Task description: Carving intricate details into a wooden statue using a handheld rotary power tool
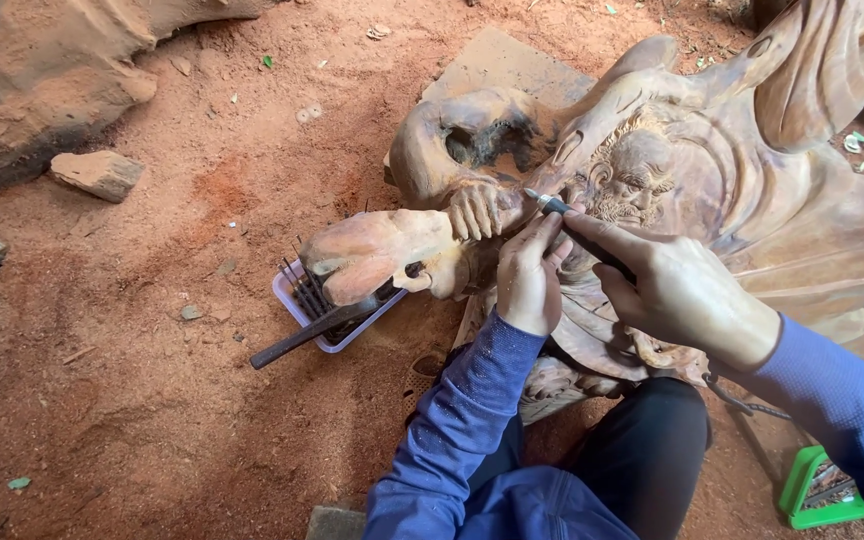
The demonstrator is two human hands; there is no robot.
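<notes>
The wooden sculpture (712, 190), a large reddish-brown carving with a bearded face, smooth flowing folds and a knotted, hollowed root end, is lying on its side on the red sawdust-covered ground (132, 400), right in front of the person's knees. The right hand (682, 290) is gripping a slim dark carving tool (562, 215) whose metal tip is touching the wood beside the carved fist, while the left hand (527, 275) is curling around the tool's front end, fingers pressing it. A pale plastic tray (297, 310) of dark chisels is sitting under the sculpture's rounded end, and a rough stone (97, 172) is lying well apart.
</notes>
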